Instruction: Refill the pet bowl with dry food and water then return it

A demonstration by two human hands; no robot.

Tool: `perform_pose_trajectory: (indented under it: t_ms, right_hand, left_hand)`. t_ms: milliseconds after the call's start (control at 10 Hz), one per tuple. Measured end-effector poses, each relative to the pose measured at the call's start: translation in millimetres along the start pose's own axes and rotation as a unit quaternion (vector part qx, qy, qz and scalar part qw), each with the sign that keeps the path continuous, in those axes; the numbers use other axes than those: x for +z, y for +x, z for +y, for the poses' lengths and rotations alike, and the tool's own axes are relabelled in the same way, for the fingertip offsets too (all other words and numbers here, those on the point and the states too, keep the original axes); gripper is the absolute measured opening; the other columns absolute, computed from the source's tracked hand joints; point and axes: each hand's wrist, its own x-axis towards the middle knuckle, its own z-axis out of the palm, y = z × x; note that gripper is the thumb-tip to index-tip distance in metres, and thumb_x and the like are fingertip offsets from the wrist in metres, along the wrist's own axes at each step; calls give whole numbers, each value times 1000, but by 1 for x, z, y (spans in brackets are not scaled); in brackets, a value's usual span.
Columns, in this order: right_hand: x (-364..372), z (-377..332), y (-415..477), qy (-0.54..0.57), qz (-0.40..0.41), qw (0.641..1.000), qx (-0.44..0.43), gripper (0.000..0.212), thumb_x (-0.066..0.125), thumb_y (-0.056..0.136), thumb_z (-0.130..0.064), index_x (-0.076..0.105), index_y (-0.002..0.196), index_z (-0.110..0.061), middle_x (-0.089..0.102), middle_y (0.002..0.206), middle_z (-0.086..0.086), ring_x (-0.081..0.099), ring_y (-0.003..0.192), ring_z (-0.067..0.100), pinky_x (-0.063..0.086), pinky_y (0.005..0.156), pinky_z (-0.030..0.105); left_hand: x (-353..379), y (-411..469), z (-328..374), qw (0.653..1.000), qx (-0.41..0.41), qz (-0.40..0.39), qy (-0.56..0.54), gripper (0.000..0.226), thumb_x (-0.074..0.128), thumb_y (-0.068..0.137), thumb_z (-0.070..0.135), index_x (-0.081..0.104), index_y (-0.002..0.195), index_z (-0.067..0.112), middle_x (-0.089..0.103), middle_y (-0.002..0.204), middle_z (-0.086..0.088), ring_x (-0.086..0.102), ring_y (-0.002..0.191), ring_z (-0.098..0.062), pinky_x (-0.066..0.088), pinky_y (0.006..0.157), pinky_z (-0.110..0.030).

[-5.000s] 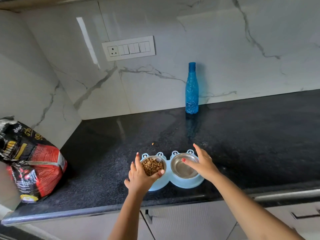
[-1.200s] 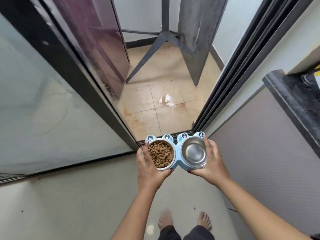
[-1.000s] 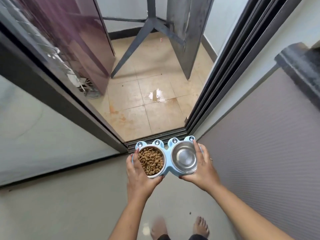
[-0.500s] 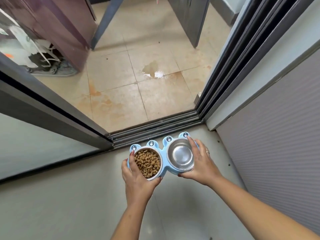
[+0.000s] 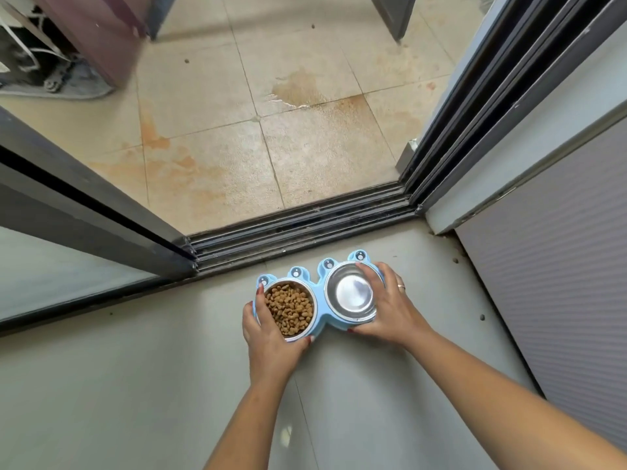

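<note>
Here we grip the pet bowl (image 5: 320,295) with both hands: left hand (image 5: 268,337) curled round its kibble (image 5: 289,307) end, right hand (image 5: 390,310) round the other.

Bare forearms (image 5: 261,415) here, red polish on the nails (image 5: 260,289) of both the left hand (image 5: 271,337) and right hand (image 5: 390,310), plus one thin ring (image 5: 401,287) on a finger of the right

We're in a home here, right at a doorway: a multi-rail sliding-door track (image 5: 298,225) crosses the threshold, a glass door panel (image 5: 51,266) stands at left, smooth grey floor (image 5: 118,385) lies this side, stained beige tiles (image 5: 210,106) beyond. And a blue double pet bowl (image 5: 320,300) with kibble (image 5: 289,308) says household.
</note>
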Motion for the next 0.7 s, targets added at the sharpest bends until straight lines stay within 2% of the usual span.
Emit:
perform_pose_trajectory:
  t_ms: [100,300,400,600,700]
  right_hand:
    - [9,6,3,10,-5,1000,19,116,79,53,-59,5,142,-53,10,151,0,23,138,34,41,103,48]
    - [14,6,12,8,0,999,41,122,84,54,-48,2,144,-51,5,154,0,26,138,37,40,103,46]
    - [13,4,14,-11,-7,999,48,125,86,54,-47,-1,145,-50,3,155,0,20,141,35,39,104,46]
    - [-4,-9,11,-76,-65,992,81,135,79,56,-64,-20,145,-46,-18,159,4,-2,148,35,31,111,49]
    - [-26,-23,-2,-100,-83,988,82,130,66,57,-78,-27,142,-46,-25,159,4,-15,147,36,23,115,49]
  left_hand:
    - [7,5,1,1000,7,-9,11,123,86,62,33,1,150,29,12,151,-9,14,140,-27,27,112,-39]
    - [9,15,-5,1000,16,-18,3,119,84,67,21,-1,150,35,15,153,-6,15,141,-24,26,112,-39]
    - [8,12,-3,1000,11,-15,-2,118,83,68,17,0,150,34,15,155,-5,15,142,-24,25,113,-40]
    - [-2,1,13,997,-21,-43,65,112,78,75,17,-4,150,31,0,160,-6,-2,148,-23,23,114,-40]
    - [-10,-23,39,989,26,-34,141,101,69,83,19,-4,151,26,-6,161,-3,-8,148,-22,23,115,-38]
